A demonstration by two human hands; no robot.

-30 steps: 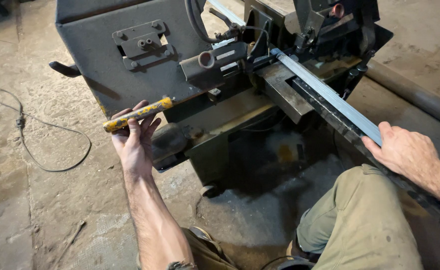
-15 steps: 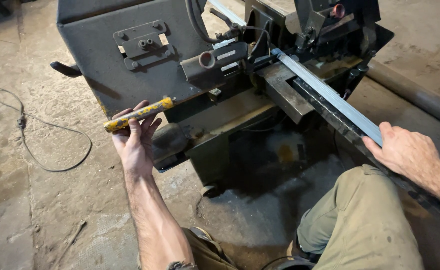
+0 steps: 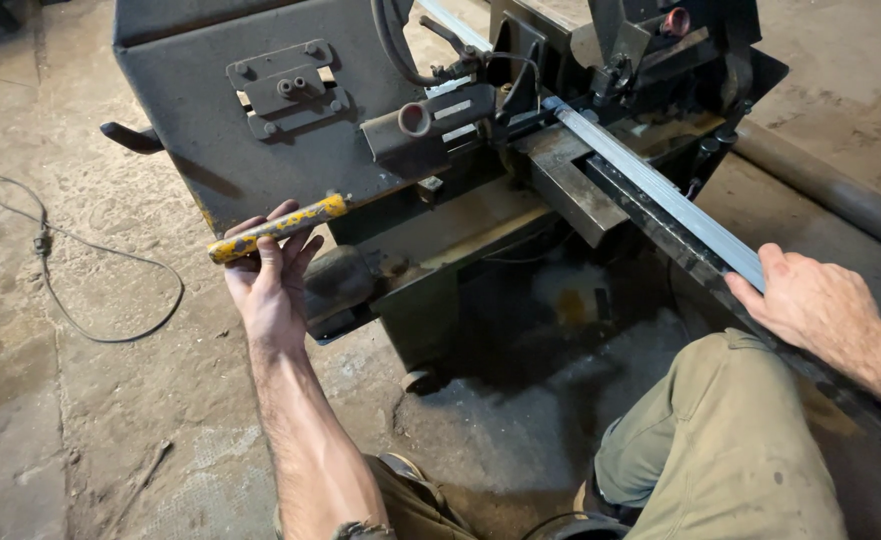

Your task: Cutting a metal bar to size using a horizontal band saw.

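Observation:
My left hand (image 3: 272, 272) rests against a worn yellow lever handle (image 3: 278, 228) that sticks out from the left side of a dark metal band saw (image 3: 260, 130); the fingers lie behind the handle, loosely curled. My right hand (image 3: 810, 300) presses down on the near end of a long grey metal bar (image 3: 660, 195). That bar runs diagonally up into the saw's vise (image 3: 560, 170) and under the saw head.
A thick steel pipe (image 3: 840, 195) lies on the concrete floor at the right. A thin cable (image 3: 80, 290) loops over the floor at the left. My knee in olive trousers (image 3: 720, 450) fills the lower right. A black lever (image 3: 130, 137) juts from the saw's left edge.

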